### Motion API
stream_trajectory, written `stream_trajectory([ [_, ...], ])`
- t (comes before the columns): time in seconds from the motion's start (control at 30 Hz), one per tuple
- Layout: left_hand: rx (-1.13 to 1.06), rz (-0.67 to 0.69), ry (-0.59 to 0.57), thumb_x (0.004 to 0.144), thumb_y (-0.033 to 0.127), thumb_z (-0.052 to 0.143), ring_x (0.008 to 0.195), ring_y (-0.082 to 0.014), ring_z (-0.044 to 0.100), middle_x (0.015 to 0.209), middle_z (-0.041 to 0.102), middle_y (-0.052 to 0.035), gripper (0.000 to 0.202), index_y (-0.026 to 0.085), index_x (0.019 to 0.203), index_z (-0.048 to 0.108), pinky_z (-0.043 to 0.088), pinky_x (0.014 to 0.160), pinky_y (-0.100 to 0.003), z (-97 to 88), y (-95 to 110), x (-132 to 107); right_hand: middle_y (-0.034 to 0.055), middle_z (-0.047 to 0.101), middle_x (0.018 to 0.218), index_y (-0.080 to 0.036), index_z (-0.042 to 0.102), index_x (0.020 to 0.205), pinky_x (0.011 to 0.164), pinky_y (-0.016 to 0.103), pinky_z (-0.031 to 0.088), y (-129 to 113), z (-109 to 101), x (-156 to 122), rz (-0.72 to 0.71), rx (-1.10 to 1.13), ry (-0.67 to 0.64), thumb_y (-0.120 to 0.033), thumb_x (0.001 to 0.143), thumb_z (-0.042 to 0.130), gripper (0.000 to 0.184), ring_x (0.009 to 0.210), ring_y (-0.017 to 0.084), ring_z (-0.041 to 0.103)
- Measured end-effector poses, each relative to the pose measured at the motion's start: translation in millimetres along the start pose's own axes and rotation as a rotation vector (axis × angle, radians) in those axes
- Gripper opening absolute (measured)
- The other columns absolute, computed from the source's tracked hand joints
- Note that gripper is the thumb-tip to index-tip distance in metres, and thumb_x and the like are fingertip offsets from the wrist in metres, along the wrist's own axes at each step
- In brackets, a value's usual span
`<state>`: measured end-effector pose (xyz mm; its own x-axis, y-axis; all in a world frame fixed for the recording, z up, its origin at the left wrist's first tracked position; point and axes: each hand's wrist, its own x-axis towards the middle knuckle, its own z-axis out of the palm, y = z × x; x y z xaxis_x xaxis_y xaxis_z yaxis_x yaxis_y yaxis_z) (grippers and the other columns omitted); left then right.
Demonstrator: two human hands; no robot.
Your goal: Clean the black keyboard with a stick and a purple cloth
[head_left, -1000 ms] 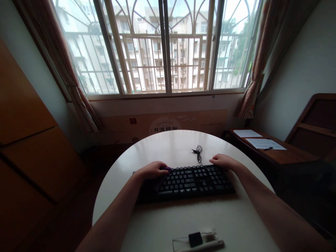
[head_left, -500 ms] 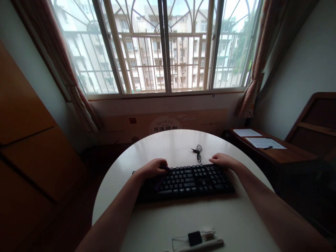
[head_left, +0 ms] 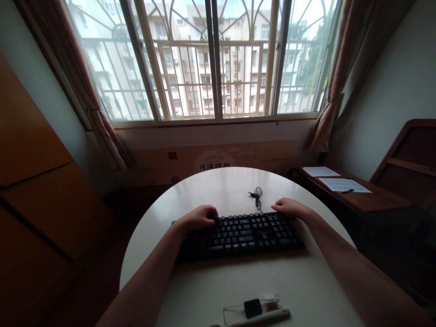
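Note:
A black keyboard [head_left: 243, 236] lies across the white round table [head_left: 150, 254]. Over its left end is my left hand [head_left: 202, 215], fingers curled closed around what looks like a dark cloth. That cloth [head_left: 200, 237] is dim and seems to cover the keys below the hand. At the top right corner, my right hand [head_left: 289, 209] grips the keyboard's far edge, thumb side towards the middle. Just beyond the keyboard lies its bundled black cable [head_left: 258, 196].
Near me on the table are a wire tool with a black block [head_left: 252, 308] and a pale-handled tool [head_left: 269, 316]. A wooden side table [head_left: 388, 200] at right holds papers [head_left: 344, 185] and a pen [head_left: 348, 191]. Cardboard [head_left: 272, 152] stands beneath the window.
My left hand has shifted very slightly over the keys, with the dark cloth less visible. My right hand and the keyboard stay where they were.

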<state>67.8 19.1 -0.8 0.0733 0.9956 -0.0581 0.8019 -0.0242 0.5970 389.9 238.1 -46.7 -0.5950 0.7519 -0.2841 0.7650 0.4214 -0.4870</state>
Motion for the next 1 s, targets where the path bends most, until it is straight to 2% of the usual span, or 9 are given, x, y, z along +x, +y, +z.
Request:
stream_trajectory([
  [0.4, -0.081, -0.025, -0.007, 0.066, 0.029, 0.061, 0.083, -0.0201, 0.061, 0.086, 0.067, -0.0023, 0.023, 0.016, 0.084, 0.066, 0.048, 0.074, -0.028, -1.2, -9, 2, 0.0028, 0.056, 0.061, -0.012, 0.058, 0.075, 0.044, 0.020, 0.036, -2, -1, -3, -0.007, -0.018, 0.007, -0.050, 0.089, 0.045, 0.043, 0.041, 0.008, 0.048],
  [0.63, -0.097, -0.033, -0.006, 0.070, 0.034, 0.060, 0.088, -0.0216, 0.062, 0.091, 0.068, -0.0037, 0.024, 0.016, 0.086, 0.065, 0.049, 0.079, -0.030, -4.7, 0, -3, 0.0028, 0.056, 0.061, -0.013, 0.056, 0.075, 0.041, 0.021, 0.037, 0, 0, 0, -0.001, -0.002, -0.011, -0.052, 0.089, 0.044, 0.043, 0.041, 0.010, 0.049],
  [0.83, -0.058, 0.029, 0.040, 0.073, 0.035, 0.061, 0.095, -0.0217, 0.060, 0.101, 0.067, -0.0058, 0.025, 0.018, 0.089, 0.066, 0.048, 0.086, -0.030, -1.4, 13, -2, 0.0032, 0.057, 0.062, -0.012, 0.058, 0.076, 0.043, 0.021, 0.037, -1, -1, -1, 0.001, 0.012, -0.007, -0.053, 0.088, 0.047, 0.044, 0.041, 0.009, 0.048],
  [1.0, 0.031, -0.026, 0.008, 0.071, 0.035, 0.063, 0.092, -0.0225, 0.060, 0.100, 0.067, -0.0050, 0.029, 0.019, 0.095, 0.064, 0.049, 0.080, -0.030, 5.1, 17, -1, 0.0034, 0.058, 0.063, -0.012, 0.060, 0.078, 0.043, 0.021, 0.036, -2, -2, -1, 0.016, 0.019, -0.003, -0.053, 0.087, 0.048, 0.043, 0.041, 0.009, 0.048],
])
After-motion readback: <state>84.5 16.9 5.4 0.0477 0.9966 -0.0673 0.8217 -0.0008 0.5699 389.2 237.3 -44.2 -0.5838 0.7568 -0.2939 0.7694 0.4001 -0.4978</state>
